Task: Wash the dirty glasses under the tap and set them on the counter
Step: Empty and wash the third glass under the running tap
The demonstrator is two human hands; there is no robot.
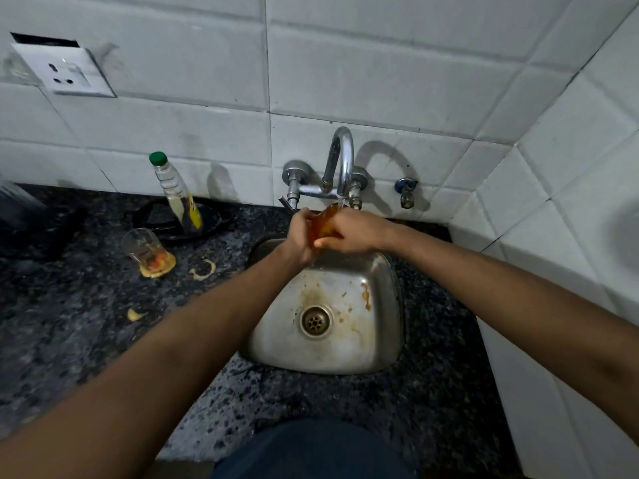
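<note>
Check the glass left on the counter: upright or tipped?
Upright. The glass stands on its base on the counter, mouth up, with orange residue at the bottom.

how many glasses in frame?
2: one glass held by both hands under the tap; one dirty glass on the counter, left of the sink. None hidden, apparently.

No text is legible; the bottle (176, 198) label is blurred.

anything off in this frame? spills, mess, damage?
Yes. Peel scraps litter the counter beside a dirty glass with orange residue. The sink carries brown stains. The wall socket hangs askew, a dark gap above it.
</note>
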